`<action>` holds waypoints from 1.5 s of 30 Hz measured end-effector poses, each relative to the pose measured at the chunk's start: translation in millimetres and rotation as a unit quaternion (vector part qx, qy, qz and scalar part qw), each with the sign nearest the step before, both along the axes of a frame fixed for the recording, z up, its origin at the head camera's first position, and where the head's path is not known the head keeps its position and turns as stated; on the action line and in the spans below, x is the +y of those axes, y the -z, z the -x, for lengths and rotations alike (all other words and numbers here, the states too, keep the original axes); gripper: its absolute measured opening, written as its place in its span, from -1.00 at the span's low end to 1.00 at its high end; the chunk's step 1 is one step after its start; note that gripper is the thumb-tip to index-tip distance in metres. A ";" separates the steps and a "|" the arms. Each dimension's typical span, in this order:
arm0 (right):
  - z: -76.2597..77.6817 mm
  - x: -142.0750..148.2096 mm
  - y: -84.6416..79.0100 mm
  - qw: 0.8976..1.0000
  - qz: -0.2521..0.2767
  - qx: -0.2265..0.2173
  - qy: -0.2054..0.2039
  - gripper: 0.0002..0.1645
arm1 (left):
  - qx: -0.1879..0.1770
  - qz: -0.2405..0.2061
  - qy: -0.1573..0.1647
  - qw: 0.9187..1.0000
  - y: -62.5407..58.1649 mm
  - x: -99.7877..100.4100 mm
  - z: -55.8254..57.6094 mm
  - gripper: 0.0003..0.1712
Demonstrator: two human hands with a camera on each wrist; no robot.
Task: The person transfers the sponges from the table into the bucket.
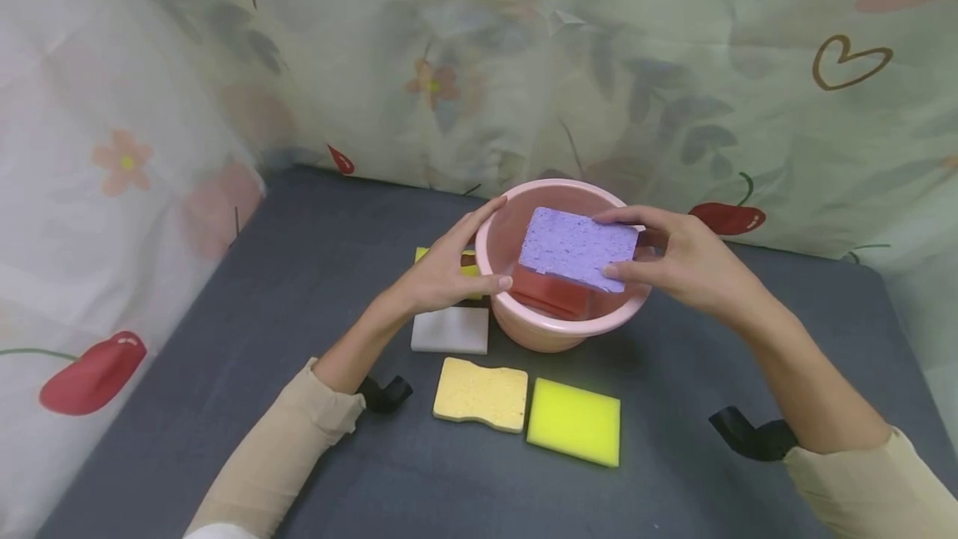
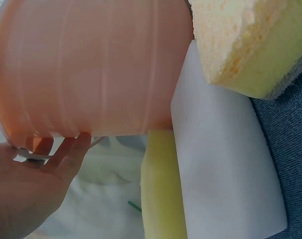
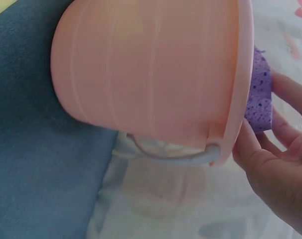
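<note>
A purple speckled sponge is tilted over the mouth of a pink bucket. My right hand pinches its right end between thumb and fingers; in the right wrist view the sponge shows just past the rim. My left hand touches the bucket's left side, thumb and fingers spread and fairly straight along it. From the left wrist view, these fingers lie against the outer wall below the rim. A red block-shaped thing lies inside the bucket, partly hidden by the sponge.
On the dark table lie a white block, a pale yellow notched sponge and a bright yellow sponge. Another yellow piece is partly hidden behind my left hand. A printed curtain borders the table's back and left.
</note>
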State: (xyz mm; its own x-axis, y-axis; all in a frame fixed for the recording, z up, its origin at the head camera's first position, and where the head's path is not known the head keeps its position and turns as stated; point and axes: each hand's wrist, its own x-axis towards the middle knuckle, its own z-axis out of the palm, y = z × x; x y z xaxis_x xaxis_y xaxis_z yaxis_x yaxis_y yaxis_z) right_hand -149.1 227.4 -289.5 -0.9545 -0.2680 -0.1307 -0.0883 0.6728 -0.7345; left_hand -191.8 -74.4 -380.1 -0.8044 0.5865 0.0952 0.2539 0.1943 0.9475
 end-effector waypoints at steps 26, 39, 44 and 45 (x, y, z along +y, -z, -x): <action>26.9 -37.7 9.6 0.992 -0.022 -0.053 -0.112 -0.53 | 0.005 -0.003 0.003 1.000 -2.3 1.9 -0.1 0.12; 32.0 -45.2 13.0 0.984 -0.074 -0.062 -0.152 -0.57 | 0.008 0.001 0.000 1.000 -1.8 1.7 0.0 0.11; 33.2 -50.1 17.4 0.979 -0.119 -0.049 -0.157 -0.65 | 0.007 0.001 -0.002 1.000 -0.7 2.1 -0.9 0.10; 33.6 -51.2 18.7 0.979 -0.126 -0.049 -0.156 -0.67 | 0.005 0.000 -0.002 1.000 -0.6 2.2 -1.6 0.09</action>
